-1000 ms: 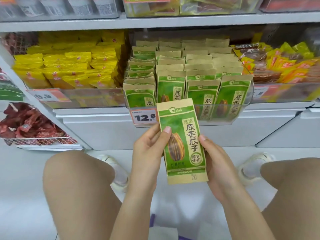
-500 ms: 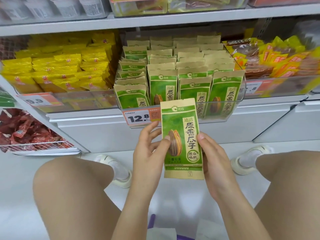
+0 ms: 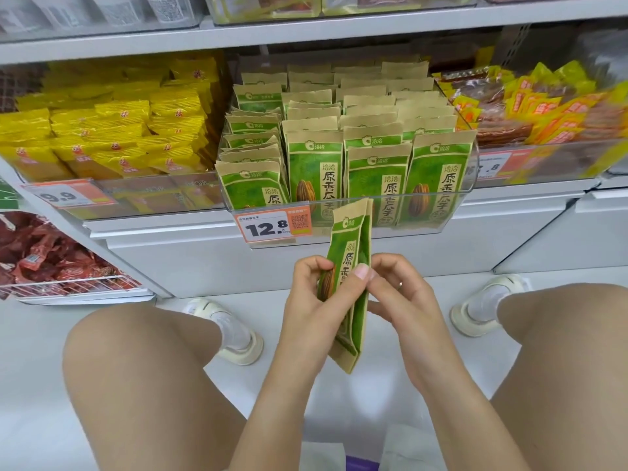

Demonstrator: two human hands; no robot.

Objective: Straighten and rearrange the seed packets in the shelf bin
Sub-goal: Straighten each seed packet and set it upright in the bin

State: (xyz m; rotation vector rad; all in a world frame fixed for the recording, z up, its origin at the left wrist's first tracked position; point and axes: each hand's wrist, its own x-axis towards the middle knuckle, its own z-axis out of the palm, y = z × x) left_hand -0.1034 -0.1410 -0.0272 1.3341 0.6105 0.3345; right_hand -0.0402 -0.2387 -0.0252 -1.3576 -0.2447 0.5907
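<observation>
Two hands: both mine, both closed on one small stack of seed packets (image 3: 350, 283) held upright and edge-on to me.
Left hand (image 3: 314, 307): clamped around the stack's lower half, thumb across the printed green face, fingers curled behind.
Right hand (image 3: 404, 300): pinching the stack's right edge near mid-height, fingertips bent inward; a ring shows on one finger.
Held stack: at least two packets pressed face to face; I cannot tell the exact count from this angle.
Position: directly above my hands, the stack's top edge overlaps the clear front lip of the shelf bin (image 3: 455, 212).
Handling: I judge the packets light, flat and crinkly, with a stiff sealed border and a soft, shifting fill. They should bend easily and slide against each other if squeezed loosely.
Hold point: best taken by the long side edges near the middle, where the seals give some stiffness; the paper top flap would crease.
Bin beyond: rows of matching green packets stand upright; the leftmost row leans and sits lower than the others.
Price tag (image 3: 272, 227): up and left of my hands, clipped to the bin front.
Farther out: yellow packets (image 3: 112, 137) in the bin to the left, orange-wrapped snacks (image 3: 543, 107) to the right.
</observation>
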